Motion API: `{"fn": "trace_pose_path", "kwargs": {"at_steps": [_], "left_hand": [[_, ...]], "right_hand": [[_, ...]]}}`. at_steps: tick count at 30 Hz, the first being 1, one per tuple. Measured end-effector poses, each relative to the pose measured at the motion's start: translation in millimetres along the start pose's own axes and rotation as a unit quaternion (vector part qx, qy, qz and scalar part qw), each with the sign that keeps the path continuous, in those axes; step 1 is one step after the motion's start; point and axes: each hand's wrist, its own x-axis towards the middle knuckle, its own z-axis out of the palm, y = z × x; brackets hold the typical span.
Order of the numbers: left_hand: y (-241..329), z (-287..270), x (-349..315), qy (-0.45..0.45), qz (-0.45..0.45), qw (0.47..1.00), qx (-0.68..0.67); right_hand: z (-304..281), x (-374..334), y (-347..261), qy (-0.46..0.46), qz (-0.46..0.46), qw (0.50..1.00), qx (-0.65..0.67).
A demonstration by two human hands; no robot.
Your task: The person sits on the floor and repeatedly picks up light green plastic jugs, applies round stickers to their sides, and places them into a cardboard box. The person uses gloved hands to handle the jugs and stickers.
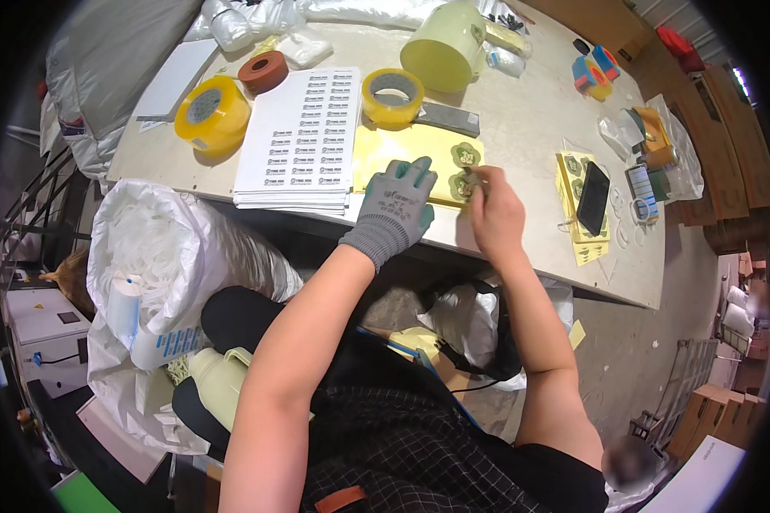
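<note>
A stack of yellow sticker sheets (385, 147) lies near the table's front edge, with green flower-shaped stickers (465, 157) along its right side. My left hand (395, 203), in a grey knit glove with green fingertips, rests flat on the yellow sheets, fingers stretched out. Bare, my right hand (494, 209) pinches at the edge of the lower flower sticker (460, 187); how far the sticker is lifted is hard to see. Behind the sheets stand a roll of yellow tape (393, 97) and a dark grey bar (441, 118).
To the left lie a stack of printed white label sheets (304, 128), another yellow tape roll (212, 115) and a red-brown roll (263, 73). A translucent yellow cylinder (445, 47) stands behind. On the right are a phone (593, 199) and blue-orange tape dispensers (592, 79). A white sack (188, 248) stands beside the table.
</note>
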Motion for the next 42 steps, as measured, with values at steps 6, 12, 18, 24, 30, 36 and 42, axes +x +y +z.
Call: {"fn": "trace_pose_path", "kwargs": {"at_steps": [6,12,18,24,30,36,42], "left_hand": [[18.8,-13.8,18.7,-0.082,-0.001,0.992,0.099],[12.0,-3.0,22.4,-0.043,0.009,0.989,0.141],[18.8,-2.9,20.7,-0.07,-0.015,0.989,0.13],[17.2,-4.1,21.4,-0.073,-0.02,0.989,0.124],[14.2,0.9,25.9,-0.071,0.0,0.987,0.144],[15.8,-5.4,23.7,-0.107,-0.02,0.987,0.119],[22.2,-7.6,29.8,-0.116,-0.026,0.985,0.124]], "right_hand": [[-4.4,5.2,32.7,0.036,-0.026,0.998,-0.035],[5.3,10.0,26.7,0.025,-0.074,0.996,-0.032],[12.9,13.4,22.1,0.006,-0.083,0.993,-0.083],[17.3,18.5,7.3,0.007,-0.044,0.992,-0.118],[26.2,15.2,3.4,0.017,-0.027,0.988,-0.149],[24.1,19.4,5.6,-0.025,-0.004,0.989,-0.145],[-25.0,52.5,39.0,0.125,0.316,0.871,0.356]]}}
